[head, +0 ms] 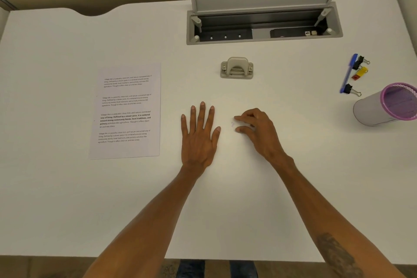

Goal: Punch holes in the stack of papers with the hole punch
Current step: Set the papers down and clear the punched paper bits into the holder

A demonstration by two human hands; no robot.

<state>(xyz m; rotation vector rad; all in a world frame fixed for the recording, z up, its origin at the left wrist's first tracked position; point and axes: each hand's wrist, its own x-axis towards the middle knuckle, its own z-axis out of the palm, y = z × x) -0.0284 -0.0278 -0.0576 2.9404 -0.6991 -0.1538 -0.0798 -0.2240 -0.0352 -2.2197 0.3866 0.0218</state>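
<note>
A stack of printed papers (126,110) lies flat on the white desk (67,198), left of centre. The beige hole punch (236,68) stands alone further back, near the middle. My left hand (199,135) rests palm down on the desk with fingers spread, to the right of the papers and apart from them. My right hand (257,130) hovers low beside it, thumb and forefinger curled close around a tiny pale scrap (233,123) on the desk. Neither hand touches the punch or the papers.
An open cable tray (264,26) with its lid raised is set into the desk at the back. At the right lie a blue pen (348,73), binder clips (362,61), a yellow clip (360,72) and a tipped purple mesh pen cup (388,105).
</note>
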